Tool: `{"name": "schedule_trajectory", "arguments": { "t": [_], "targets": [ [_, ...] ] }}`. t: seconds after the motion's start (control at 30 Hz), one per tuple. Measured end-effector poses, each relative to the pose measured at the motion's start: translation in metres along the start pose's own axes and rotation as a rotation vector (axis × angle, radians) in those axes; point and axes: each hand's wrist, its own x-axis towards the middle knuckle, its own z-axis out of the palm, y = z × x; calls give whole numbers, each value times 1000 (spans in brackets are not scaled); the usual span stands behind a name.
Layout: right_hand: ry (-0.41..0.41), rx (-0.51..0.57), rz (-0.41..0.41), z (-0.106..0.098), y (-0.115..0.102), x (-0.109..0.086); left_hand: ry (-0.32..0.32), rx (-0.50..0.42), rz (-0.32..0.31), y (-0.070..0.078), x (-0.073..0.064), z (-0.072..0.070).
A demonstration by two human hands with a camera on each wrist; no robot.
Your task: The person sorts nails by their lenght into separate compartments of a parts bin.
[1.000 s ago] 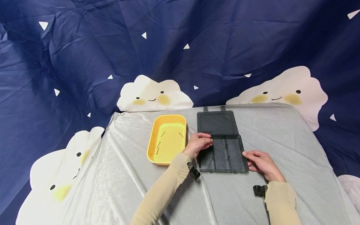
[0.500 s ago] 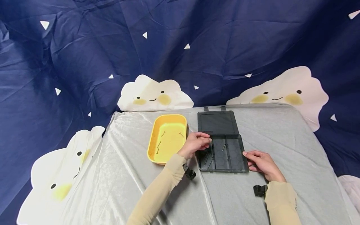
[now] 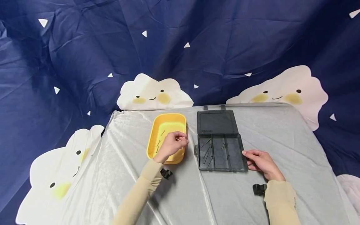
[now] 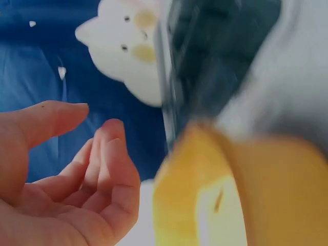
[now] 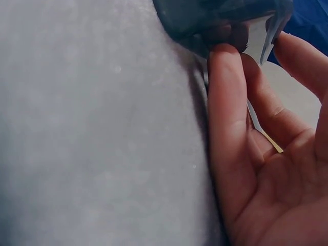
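Observation:
My left hand (image 3: 171, 144) is over the right part of a yellow tray (image 3: 150, 147). In the left wrist view the thumb (image 4: 61, 120) stands apart from the relaxed fingers, with nothing between them. Several screws (image 3: 158, 144) lie in the tray; the hand may hide others. On the right is a dark see-through compartment case (image 3: 234, 156) with its lid (image 3: 216, 122) folded back. Several screws (image 3: 206, 153) lie in its left compartment and one screw (image 3: 223, 146) in the middle. My right hand (image 3: 262, 164) holds the case's right edge between thumb and fingers.
A grey cloth (image 3: 180, 193) with creases covers the table under the tray and the case. A latch (image 3: 196, 150) sticks out from the case's left side. Behind the table hangs a dark blue curtain (image 3: 168, 56) with clouds.
My left hand has moved left from the case's left compartment to above the tray. Another screw now shows in that compartment, where the hand was. The right hand stays at the case's edge.

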Motion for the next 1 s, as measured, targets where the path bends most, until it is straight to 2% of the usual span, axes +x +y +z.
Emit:
{"name": "schedule_trajectory", "arguments": {
  "t": [0.23,0.37,0.47,0.6,0.7,0.8,0.93,1.0],
  "targets": [
    [0,-7,9,-1,2,3,111,212,-23,-27,-7,-41],
    [0,-14,1,0,1,2,163,359,-52,-42,-10,-56],
    [-1,-14,-5,0,0,-1,170,448,-66,-50,-12,-62],
    [2,-1,-2,0,-1,-2,149,564,-55,-57,-14,-63],
    [8,-3,-5,0,0,-2,129,669,-33,-61,-12,-61],
    [9,-19,-15,1,1,-1,95,734,-29,-62,-10,-58],
    [9,-21,-13,1,2,0,63,768,-84,-62,-7,-52],
    [8,-17,-11,1,1,0,69,793,-115,-62,-7,-49]
  ]
}}
